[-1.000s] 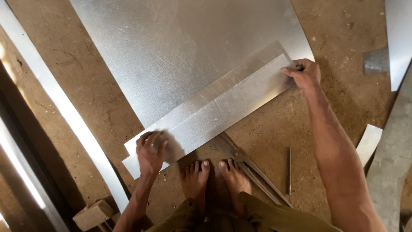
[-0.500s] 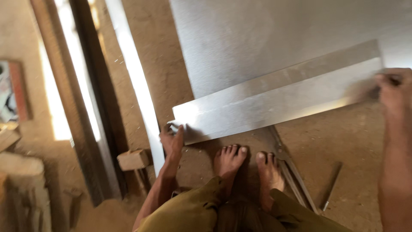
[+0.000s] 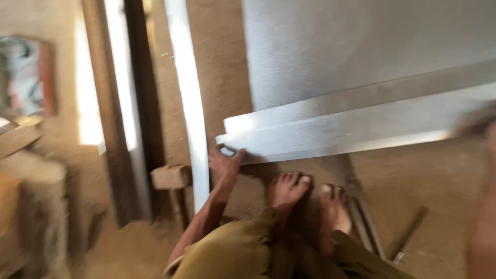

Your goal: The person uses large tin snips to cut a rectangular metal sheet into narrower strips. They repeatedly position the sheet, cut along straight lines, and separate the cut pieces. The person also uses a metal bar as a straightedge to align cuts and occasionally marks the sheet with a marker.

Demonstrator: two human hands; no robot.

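Two bare feet (image 3: 305, 199) at bottom centre, squatting on the dirt floor. Left hand (image 3: 223, 164) just above them, fingers curled onto the left end of the long folded grey sheet-metal strip (image 3: 356, 126), now mid-frame. Since 1 s ago the view swung left; right hand (image 3: 478, 126) slid to the right edge, blurred, grip can't tell. Big flat grey metal sheet (image 3: 361, 46) upper right, w/ strip across its near edge

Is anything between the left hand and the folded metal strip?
Nothing visible does. The left hand already grips the near-left corner of the folded metal strip, fingers on its edge. The right hand is a blur at the strip's far end; contact unclear.
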